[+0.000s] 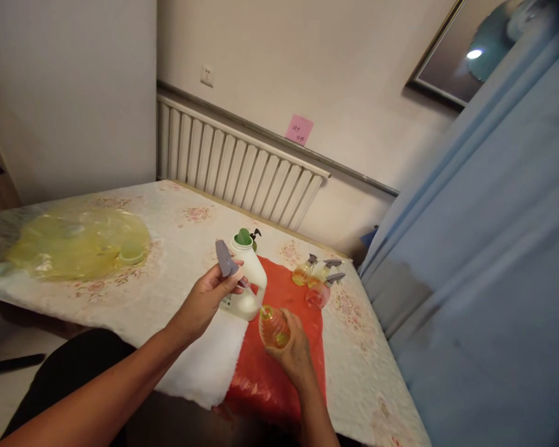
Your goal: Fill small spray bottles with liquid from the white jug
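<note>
My left hand (213, 287) is closed around a grey spray nozzle (225, 259), its thin tube slanting down to the right. The tube's end is at the mouth of an orange-tinted ribbed bottle (272, 327); I cannot tell how far inside it reaches. My right hand (292, 344) grips that bottle from its right side, tilted over the red plastic sheet (279, 379). Behind my left hand stands a white jug (254, 271) with a green piece (243, 236) in its open mouth. A white cloth (205, 366) lies below my left hand.
Several spray bottles with grey nozzles, one of them pink (317, 296), stand at the right. Behind the jug shows a dark pump top (256, 234). A yellow plastic bag (84, 242) lies left, near a green cap (131, 253). A blue curtain (484, 248) hangs along the right edge.
</note>
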Motion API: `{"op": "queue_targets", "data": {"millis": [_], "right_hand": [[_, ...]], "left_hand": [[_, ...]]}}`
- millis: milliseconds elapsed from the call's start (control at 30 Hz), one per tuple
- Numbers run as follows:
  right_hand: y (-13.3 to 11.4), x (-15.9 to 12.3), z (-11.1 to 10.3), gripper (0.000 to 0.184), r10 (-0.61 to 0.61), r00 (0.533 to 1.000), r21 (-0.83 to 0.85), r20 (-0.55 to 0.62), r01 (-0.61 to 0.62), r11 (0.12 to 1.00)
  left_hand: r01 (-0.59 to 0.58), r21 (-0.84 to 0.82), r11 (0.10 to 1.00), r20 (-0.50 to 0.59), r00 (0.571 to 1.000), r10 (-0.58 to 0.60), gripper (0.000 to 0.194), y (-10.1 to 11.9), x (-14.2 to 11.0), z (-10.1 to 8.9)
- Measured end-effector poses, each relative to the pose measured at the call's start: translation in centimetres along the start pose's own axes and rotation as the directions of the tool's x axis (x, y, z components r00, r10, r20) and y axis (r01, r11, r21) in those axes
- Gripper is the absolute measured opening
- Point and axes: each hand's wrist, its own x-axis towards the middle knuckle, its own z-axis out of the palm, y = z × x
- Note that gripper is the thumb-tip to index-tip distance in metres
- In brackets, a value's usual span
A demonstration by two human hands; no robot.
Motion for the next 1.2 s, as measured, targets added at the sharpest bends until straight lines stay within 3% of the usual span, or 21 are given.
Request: {"op": "queue_targets", "data": {"millis": [133,333,467,833,1000,1200], "right_hand": [[-1.4,-0.2,0.2,0.070,-0.037,0.999,0.031,0.000,0.037,0.999],[-3.3,-0.4,0.5,0.070,-0.031,0.999,0.133,0.033,0.026,0.991],[-3.6,-0.7,0.9,0.071,0.002,1.000,0.176,0.031,-0.008,0.984],[-3.2,-1.3,2.3,0.075,0.054,0.996,0.306,0.069,-0.072,0.949],[-3.0,-1.4,2.4,0.077,0.069,0.997,0.307,0.042,-0.078,0.948],[-2.7,-1.5,2.7,0.076,0.064,0.997,0.307,0.033,-0.071,0.949]], "left_hand": [[0.017,0.142,0.990,0.040,0.999,-0.023,0.044,-1.1,-0.4,0.6],[-0.065,0.311,0.948,0.275,0.961,-0.025,0.033,-3.5,-1.3,1.2],[-0.044,0.335,0.941,0.326,0.943,-0.072,0.030,-4.0,-1.7,1.3],[0.081,0.242,0.967,0.341,0.926,-0.163,0.033,-3.4,-1.4,1.0],[0.177,0.134,0.975,0.281,0.937,-0.209,0.040,-3.1,-1.4,1.7],[0.182,0.142,0.973,0.255,0.943,-0.214,0.028,-3.2,-1.4,2.0]]}}
